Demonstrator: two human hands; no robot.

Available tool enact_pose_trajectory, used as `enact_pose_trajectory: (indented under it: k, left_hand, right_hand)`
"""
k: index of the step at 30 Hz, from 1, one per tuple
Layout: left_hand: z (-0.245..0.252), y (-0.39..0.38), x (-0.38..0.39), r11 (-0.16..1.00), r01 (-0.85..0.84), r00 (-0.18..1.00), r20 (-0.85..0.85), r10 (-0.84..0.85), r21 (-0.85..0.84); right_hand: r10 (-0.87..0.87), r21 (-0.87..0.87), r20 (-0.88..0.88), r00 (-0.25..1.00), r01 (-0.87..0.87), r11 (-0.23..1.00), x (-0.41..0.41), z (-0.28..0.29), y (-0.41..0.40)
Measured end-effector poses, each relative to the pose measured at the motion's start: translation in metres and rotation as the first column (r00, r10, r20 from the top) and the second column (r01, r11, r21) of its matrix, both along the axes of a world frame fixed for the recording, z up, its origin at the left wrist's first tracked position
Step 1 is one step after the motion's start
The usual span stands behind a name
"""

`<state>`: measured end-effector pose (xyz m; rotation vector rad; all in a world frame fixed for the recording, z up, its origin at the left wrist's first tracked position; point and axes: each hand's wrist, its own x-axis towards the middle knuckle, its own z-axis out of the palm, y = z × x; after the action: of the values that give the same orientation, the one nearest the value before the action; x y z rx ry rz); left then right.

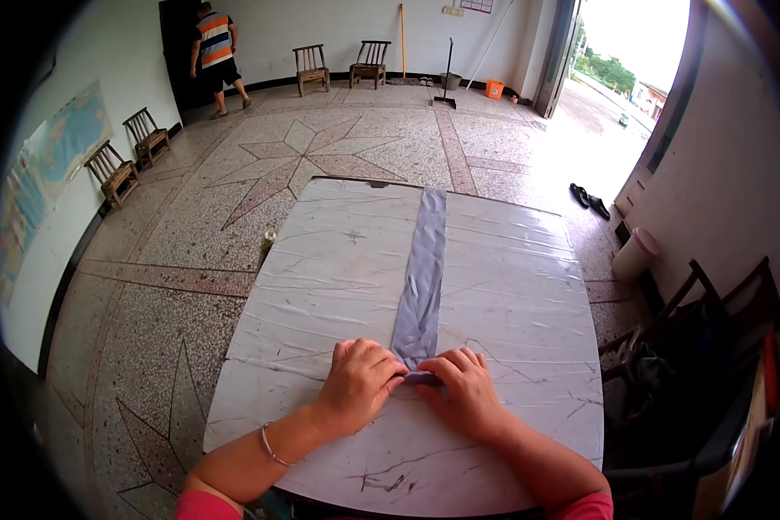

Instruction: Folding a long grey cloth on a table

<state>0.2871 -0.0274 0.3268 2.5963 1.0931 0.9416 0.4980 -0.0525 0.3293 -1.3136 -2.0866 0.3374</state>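
Observation:
A long grey-lavender strip of cloth runs from the far edge of the table towards me, wrinkled along its nearer half. Its near end is rolled into a small tight roll. My left hand pinches the left end of that roll between thumb and fingers, and a bracelet circles the wrist. At the right end, my right hand grips the roll the same way, with its fingers curled over the top. Both hands rest low over the white marble-patterned table covering. The fingers hide parts of the roll.
Wooden chairs stand along the far and left walls. A person in a striped shirt is by the dark doorway. On the right are black shoes, a lidded bin and dark chairs. An orange bucket sits near the open door.

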Motion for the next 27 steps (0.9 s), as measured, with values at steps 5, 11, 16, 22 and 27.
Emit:
enact_pose_trajectory:
  k: [5,11,16,22,27]
  left_hand:
    - [-0.0012,0.0045,0.0016,1.000,-0.021,1.000,0.008,0.021,0.016]
    - [0.0056,0.0007,-0.0015,0.999,-0.005,1.000,0.003,0.005,-0.034]
    - [0.0020,-0.0011,-0.0034,0.996,0.048,0.998,-0.027,-0.050,-0.069]
    - [0.0047,-0.0012,0.0026,1.000,-0.021,1.000,0.014,0.021,0.005]
    - [0.0047,0.0002,0.0013,1.000,-0.006,1.000,-0.015,0.006,0.021]
  right_hand:
    - [0.017,0.025,0.016,1.000,-0.017,1.000,0.0008,-0.0015,0.0013]
    - [0.020,0.005,0.036,0.999,-0.020,1.000,0.0020,-0.0041,0.0010]
    - [0.042,-0.025,0.037,0.998,-0.041,0.999,0.0034,-0.0034,0.0002]
    - [-0.011,-0.013,0.027,1.000,0.011,1.000,-0.0005,-0.0027,0.0028]
    - [-0.023,0.028,-0.020,1.000,0.023,0.999,-0.0004,-0.0043,0.0021]
